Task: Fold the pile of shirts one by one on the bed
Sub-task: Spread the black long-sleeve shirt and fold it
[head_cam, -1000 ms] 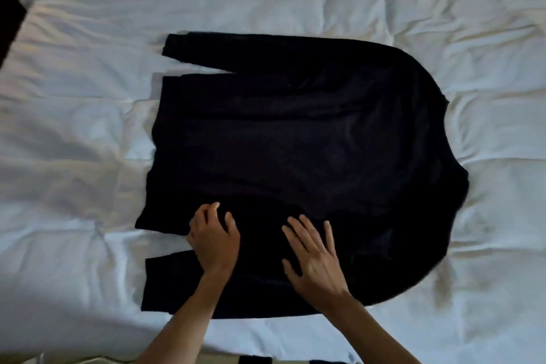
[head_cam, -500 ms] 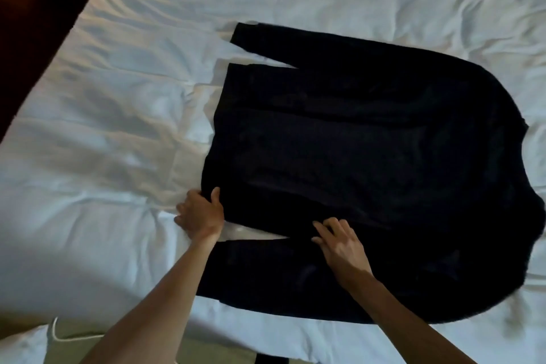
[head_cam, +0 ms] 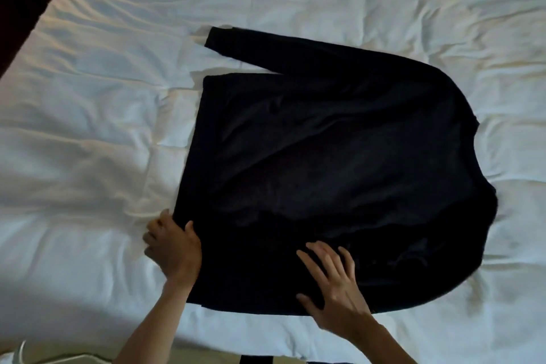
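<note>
A black long-sleeved shirt (head_cam: 339, 162) lies flat on the white bed (head_cam: 88, 133), hem to the left, neck to the right. Its far sleeve (head_cam: 254, 44) stretches out toward the upper left. The near sleeve lies close against the body along the near edge. My left hand (head_cam: 172, 248) grips the hem's near-left corner, thumb on top of the cloth and fingers at its edge. My right hand (head_cam: 331, 284) rests flat on the near part of the shirt with fingers spread.
The white duvet is rumpled all around the shirt. A dark headboard or wall (head_cam: 20, 3) fills the upper left corner. The bed's near edge runs along the bottom, with floor and a white cord (head_cam: 23, 352) below it.
The near sleeve has closed up against the body, so the white gap between them is gone. My left hand now grips the hem corner; my right hand has flattened on the cloth.
</note>
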Motion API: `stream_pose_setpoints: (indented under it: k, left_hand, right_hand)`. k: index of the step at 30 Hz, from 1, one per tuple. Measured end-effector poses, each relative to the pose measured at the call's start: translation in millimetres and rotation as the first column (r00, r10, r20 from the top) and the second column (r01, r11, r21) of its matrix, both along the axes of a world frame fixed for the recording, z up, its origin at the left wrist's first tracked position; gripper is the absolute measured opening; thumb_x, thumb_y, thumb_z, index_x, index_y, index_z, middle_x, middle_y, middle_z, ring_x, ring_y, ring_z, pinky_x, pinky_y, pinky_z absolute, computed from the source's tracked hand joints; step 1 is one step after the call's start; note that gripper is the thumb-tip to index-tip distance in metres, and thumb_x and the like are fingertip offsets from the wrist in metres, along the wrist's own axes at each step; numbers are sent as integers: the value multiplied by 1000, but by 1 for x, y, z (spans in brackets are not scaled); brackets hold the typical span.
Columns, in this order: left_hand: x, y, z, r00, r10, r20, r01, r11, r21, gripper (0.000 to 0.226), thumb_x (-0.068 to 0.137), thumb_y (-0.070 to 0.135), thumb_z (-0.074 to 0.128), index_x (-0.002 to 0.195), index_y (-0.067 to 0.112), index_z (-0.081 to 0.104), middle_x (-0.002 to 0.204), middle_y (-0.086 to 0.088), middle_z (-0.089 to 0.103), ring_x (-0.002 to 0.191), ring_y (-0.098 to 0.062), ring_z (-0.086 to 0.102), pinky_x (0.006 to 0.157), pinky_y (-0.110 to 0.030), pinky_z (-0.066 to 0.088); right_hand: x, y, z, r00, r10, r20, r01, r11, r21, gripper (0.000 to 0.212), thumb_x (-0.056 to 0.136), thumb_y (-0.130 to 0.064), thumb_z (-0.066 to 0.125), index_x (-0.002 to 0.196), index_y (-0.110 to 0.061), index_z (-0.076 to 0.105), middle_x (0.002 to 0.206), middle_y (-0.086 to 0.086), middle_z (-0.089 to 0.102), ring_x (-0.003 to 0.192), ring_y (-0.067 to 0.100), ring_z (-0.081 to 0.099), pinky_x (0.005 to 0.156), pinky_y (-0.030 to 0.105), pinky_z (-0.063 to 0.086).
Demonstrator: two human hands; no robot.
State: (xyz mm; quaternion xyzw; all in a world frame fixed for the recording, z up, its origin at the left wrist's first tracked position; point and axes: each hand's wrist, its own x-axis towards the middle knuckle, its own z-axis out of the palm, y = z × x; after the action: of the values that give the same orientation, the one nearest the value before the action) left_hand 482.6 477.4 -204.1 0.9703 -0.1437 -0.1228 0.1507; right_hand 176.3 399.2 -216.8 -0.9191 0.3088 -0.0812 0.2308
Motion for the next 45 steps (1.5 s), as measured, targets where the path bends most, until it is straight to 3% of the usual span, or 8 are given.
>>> stream_pose_setpoints:
  k: [4,7,9,16,25,32,38,45]
  left_hand:
    - [-73,-35,10,752,-594,284,654,725,-215,51,93,28,59,138,6,52,136,-15,50,126,-33,47,103,-52,39]
    - [-125,-51,5,376,-923,88,894,336,-298,51,90,34,59,138,16,56,141,-4,51,131,-22,47,107,-50,41]
    - [-147,-55,-7,271,-961,-57,934,277,-224,61,86,39,56,144,23,49,150,1,44,140,-18,39,115,-50,33]
    - [-163,-61,-14,367,-930,-23,919,366,-147,46,89,30,45,131,24,64,136,3,61,128,-20,55,106,-47,43]
    - [-217,-87,6,193,-981,8,976,191,-108,60,71,14,74,129,21,64,135,-2,57,120,-22,56,94,-43,51]
    - [-242,-121,7,265,-952,-154,930,295,-221,44,78,-1,65,117,19,70,105,5,63,99,-20,60,76,-36,56]
    - [-244,-134,30,123,-892,-435,980,180,-91,41,75,26,57,116,35,61,109,14,59,107,-12,58,86,-28,47]
    - [-266,-226,2,417,-908,-40,876,414,-249,33,84,36,59,110,19,70,110,6,61,104,-15,56,89,-32,48]
  right_hand:
    - [-38,20,6,999,-17,-29,16,1000,-6,77,65,-34,69,140,-17,55,155,7,37,145,31,32,117,63,13]
    - [-66,16,-1,990,-129,-60,123,989,-86,55,77,-33,61,130,-19,64,142,5,48,134,29,44,116,57,22]
    - [-86,10,-5,980,-198,-23,194,971,-137,40,88,-23,59,126,-16,67,132,5,56,124,29,52,110,52,34]
    - [-110,2,31,915,-378,142,395,912,-111,30,102,-10,40,96,-8,69,81,0,62,71,19,55,64,30,43]
    - [-161,-2,30,926,-347,-151,346,937,-35,60,63,-18,72,122,-15,63,140,5,52,133,26,46,112,54,33]
    - [-178,-47,49,911,-408,60,411,911,-43,24,69,-3,46,79,-12,66,81,-5,61,72,18,51,62,29,42]
    - [-195,-55,55,916,-129,-380,233,942,242,41,57,-38,50,95,-33,65,99,-18,57,93,11,57,73,25,43]
    - [-162,-182,54,886,-444,132,377,857,350,37,79,-29,52,112,-24,65,118,-15,63,111,9,58,90,33,51]
